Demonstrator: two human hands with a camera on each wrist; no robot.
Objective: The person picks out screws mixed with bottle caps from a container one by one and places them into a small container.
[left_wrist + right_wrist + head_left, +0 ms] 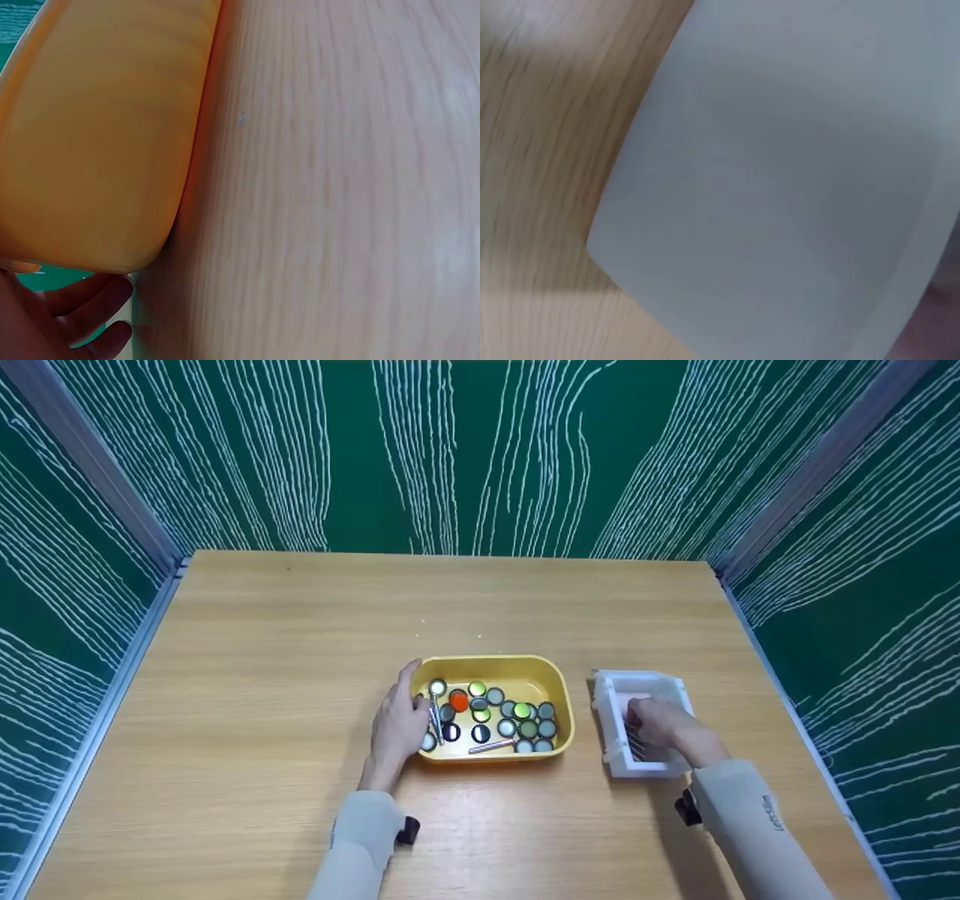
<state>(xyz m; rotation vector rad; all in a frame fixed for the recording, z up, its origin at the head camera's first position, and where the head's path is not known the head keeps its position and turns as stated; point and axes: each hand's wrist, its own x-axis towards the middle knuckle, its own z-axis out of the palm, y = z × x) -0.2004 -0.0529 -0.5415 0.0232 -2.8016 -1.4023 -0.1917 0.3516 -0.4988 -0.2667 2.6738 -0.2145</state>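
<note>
Altogether two hands point(397, 725) point(664, 726), two containers point(495, 666) point(649, 769)

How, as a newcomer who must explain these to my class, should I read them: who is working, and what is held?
There is no machine: each grip is a person's bare hand. The wide picture is taken from the head, looking forward and down; the two close-ups come from the wrists. On the wooden table stand a yellow tray and a white bin. In the tray lie round caps and slim rods. The left grip holds the tray's left end, whose outside fills part of its close-up. The right grip reaches into the bin; what it holds, if anything, is hidden.
</note>
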